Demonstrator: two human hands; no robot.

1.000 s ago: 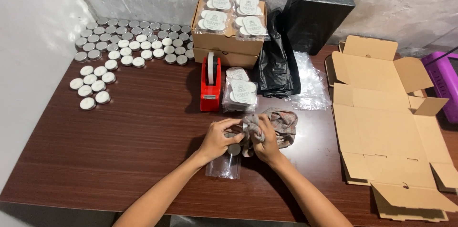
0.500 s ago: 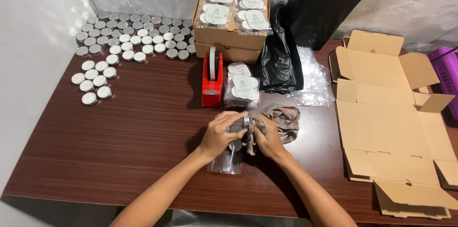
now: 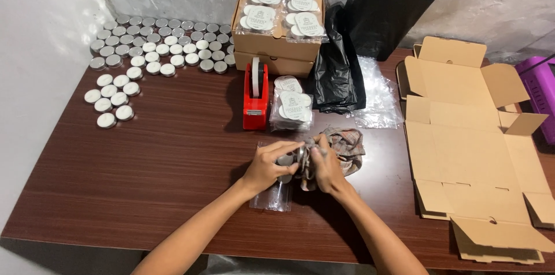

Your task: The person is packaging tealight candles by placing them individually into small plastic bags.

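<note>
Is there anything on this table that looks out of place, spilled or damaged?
Nothing looks spilled or damaged. The round tins lie in loose rows, with a small cluster set apart nearer the left edge. Both hands, the left hand and right hand, meet over a crumpled cloth.

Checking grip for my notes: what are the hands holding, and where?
Left hand grips a small round tin by its rim; right hand bunches a cloth against it.

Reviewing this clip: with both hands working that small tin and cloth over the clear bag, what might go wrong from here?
The small tin, pinched between the left hand and right hand, might slip from the grip and roll across the table. The cloth is bunched under the right hand and could snag. The clear bag lies loose beneath and may slide away.
</note>
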